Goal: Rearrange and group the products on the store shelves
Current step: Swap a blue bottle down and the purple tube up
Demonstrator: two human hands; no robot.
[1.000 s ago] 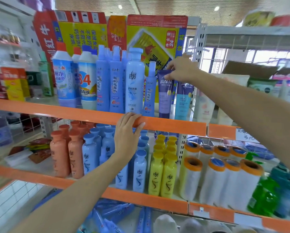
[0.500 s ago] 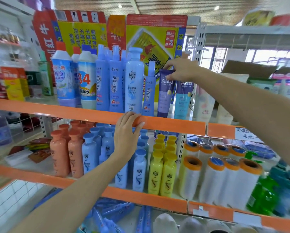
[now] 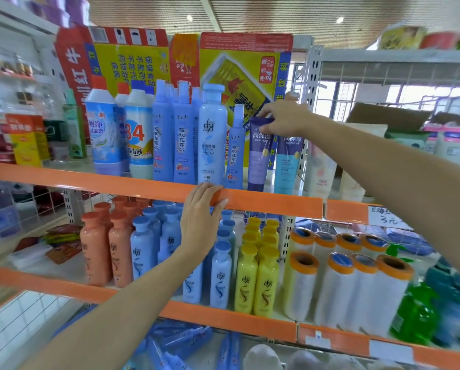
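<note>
Purple tube (image 3: 259, 153) stands cap-down on the upper shelf (image 3: 271, 202), top edge pinched by the right hand (image 3: 284, 118); a teal tube (image 3: 286, 164) sits just beside it at 3 o'clock, a slim blue bottle (image 3: 235, 150) at 9 o'clock. Left hand (image 3: 200, 222) lies flat — fingers over the shelf lip. Step in hand appears to be seating the tube; next move calls for squaring it against its teal neighbour.

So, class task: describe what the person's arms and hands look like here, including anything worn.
Both forearms are bare, with no sleeves in view. The left hand and right hand wear no gloves, rings, watch or bracelet that I can see.
</note>
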